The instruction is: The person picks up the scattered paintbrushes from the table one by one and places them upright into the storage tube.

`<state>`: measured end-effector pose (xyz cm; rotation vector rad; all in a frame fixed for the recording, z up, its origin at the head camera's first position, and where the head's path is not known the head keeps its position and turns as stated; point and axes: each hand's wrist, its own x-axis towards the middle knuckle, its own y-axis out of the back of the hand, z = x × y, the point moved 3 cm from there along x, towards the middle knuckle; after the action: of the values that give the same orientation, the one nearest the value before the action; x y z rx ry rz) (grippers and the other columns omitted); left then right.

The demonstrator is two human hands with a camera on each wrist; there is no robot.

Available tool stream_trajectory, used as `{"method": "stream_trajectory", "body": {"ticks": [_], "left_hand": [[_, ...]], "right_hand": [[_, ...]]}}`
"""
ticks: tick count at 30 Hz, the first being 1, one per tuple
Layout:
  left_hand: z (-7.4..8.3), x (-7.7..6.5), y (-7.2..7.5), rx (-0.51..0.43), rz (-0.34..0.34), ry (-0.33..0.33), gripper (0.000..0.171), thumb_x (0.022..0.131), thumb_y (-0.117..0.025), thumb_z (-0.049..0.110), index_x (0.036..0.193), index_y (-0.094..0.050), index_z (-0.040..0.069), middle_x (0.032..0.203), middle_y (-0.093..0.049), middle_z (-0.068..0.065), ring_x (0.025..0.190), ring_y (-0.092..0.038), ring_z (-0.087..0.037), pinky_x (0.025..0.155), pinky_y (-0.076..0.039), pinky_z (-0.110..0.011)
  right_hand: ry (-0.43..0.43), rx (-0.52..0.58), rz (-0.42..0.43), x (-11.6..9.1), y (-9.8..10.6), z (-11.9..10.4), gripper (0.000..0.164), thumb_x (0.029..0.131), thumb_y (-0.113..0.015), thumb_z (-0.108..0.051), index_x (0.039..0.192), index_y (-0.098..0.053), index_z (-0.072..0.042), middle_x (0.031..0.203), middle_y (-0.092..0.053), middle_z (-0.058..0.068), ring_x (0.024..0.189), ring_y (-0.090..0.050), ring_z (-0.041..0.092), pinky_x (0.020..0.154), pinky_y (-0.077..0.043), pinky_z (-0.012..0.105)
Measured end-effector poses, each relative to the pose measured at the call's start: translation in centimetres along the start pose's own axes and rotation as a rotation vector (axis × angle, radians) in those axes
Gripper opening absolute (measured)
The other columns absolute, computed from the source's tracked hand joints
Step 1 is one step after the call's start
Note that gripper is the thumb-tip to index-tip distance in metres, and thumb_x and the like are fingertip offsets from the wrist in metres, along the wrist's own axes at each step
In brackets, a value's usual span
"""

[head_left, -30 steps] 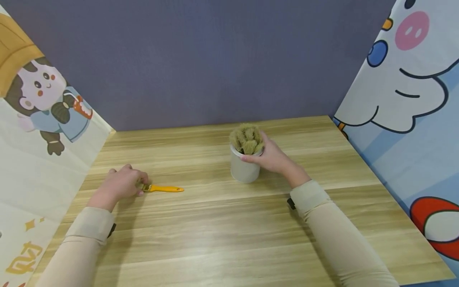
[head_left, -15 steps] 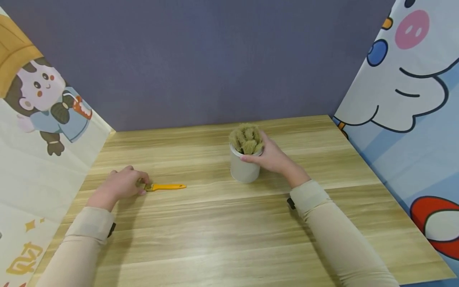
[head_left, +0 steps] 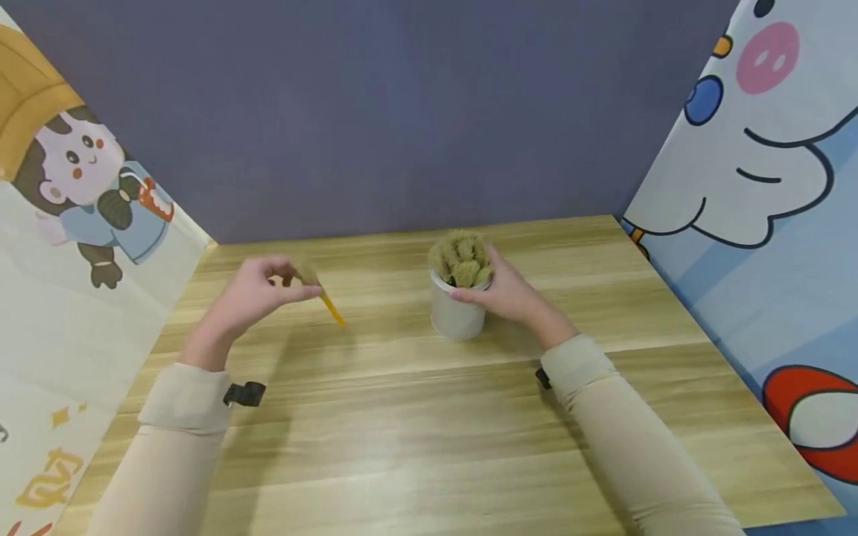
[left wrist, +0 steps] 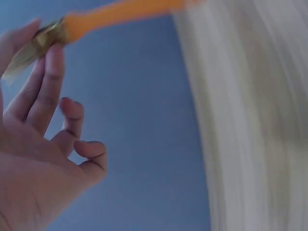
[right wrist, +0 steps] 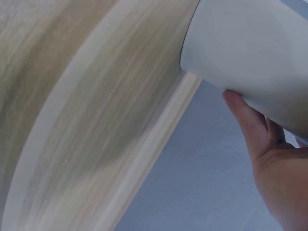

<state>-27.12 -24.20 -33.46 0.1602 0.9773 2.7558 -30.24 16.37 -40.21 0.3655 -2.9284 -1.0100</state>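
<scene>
My left hand (head_left: 258, 294) pinches a paintbrush (head_left: 331, 307) near its metal band and bristles, above the left part of the table. The brush's orange handle (left wrist: 120, 14) slants down to the right in the head view; the thumb and first fingers meet at the metal band in the left wrist view, the other fingers loosely curled. A white cylindrical pot (head_left: 458, 316) stands upright on the table, filled with several brushes, pale bristles (head_left: 461, 260) upward. My right hand (head_left: 511, 292) holds the pot's right side near the rim. In the right wrist view fingers (right wrist: 245, 115) touch the pot's wall.
The wooden table (head_left: 402, 432) spreads under both arms. A dark grey-blue wall (head_left: 415, 112) rises behind its back edge. Printed cartoon panels flank it, one on the left (head_left: 100, 313) and one on the right (head_left: 764, 246).
The left hand has lifted the paintbrush off the table and carried it up and to the right, its handle now tilted downward. The right hand and the pot have stayed in place.
</scene>
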Motion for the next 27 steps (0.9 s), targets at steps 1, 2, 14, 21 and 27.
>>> {"method": "stream_trajectory", "body": {"ticks": [1,2,14,21,27], "left_hand": [[1.2,0.1,-0.4,-0.077,0.029,-0.012,0.026,0.092,-0.086,0.035,0.102,-0.077,0.013,0.089,-0.064,0.007,0.080,-0.049,-0.015,0.065,-0.040,-0.030],[2.4,0.2,-0.8,-0.147,0.061,-0.026,0.023,0.092,-0.085,0.034,0.102,-0.078,0.015,0.089,-0.067,0.010,0.082,-0.053,-0.014,0.068,-0.043,-0.029],[15.3,0.3,-5.6,-0.114,0.423,-0.354,0.019,0.091,-0.086,0.035,0.097,-0.082,0.018,0.087,-0.078,0.004,0.076,-0.056,-0.015,0.065,-0.037,-0.026],[14.7,1.9,-9.0,-0.049,0.381,-0.369,0.019,0.093,-0.084,0.031,0.097,-0.080,0.013,0.092,-0.080,-0.004,0.081,-0.055,-0.026,0.075,-0.038,-0.033],[14.0,2.6,-10.2,-0.096,0.362,-0.344,0.022,0.094,-0.083,0.032,0.099,-0.079,0.011,0.095,-0.081,-0.006,0.084,-0.061,-0.031,0.076,-0.041,-0.032]], "right_hand": [[-0.001,-0.003,-0.004,0.0,0.0,0.0,0.131,0.080,-0.084,-0.069,0.173,-0.003,-0.022,0.177,-0.021,0.018,0.163,-0.024,0.042,0.129,-0.025,0.065],[-0.002,-0.003,-0.007,0.0,0.1,0.0,0.131,0.081,-0.084,-0.069,0.173,-0.002,-0.022,0.178,-0.020,0.018,0.164,-0.023,0.042,0.130,-0.025,0.065],[0.022,0.000,0.008,-0.2,0.7,-0.3,0.129,0.081,-0.085,-0.067,0.173,-0.006,-0.023,0.176,-0.025,0.016,0.162,-0.028,0.041,0.129,-0.027,0.065],[0.063,0.034,0.005,0.0,0.1,-0.1,0.120,0.081,-0.086,-0.065,0.171,-0.015,-0.029,0.172,-0.036,0.010,0.158,-0.037,0.037,0.125,-0.034,0.065],[0.045,0.026,0.009,-0.1,0.1,-0.3,0.122,0.079,-0.086,-0.068,0.171,-0.016,-0.029,0.171,-0.036,0.011,0.158,-0.037,0.038,0.126,-0.033,0.065]]}}
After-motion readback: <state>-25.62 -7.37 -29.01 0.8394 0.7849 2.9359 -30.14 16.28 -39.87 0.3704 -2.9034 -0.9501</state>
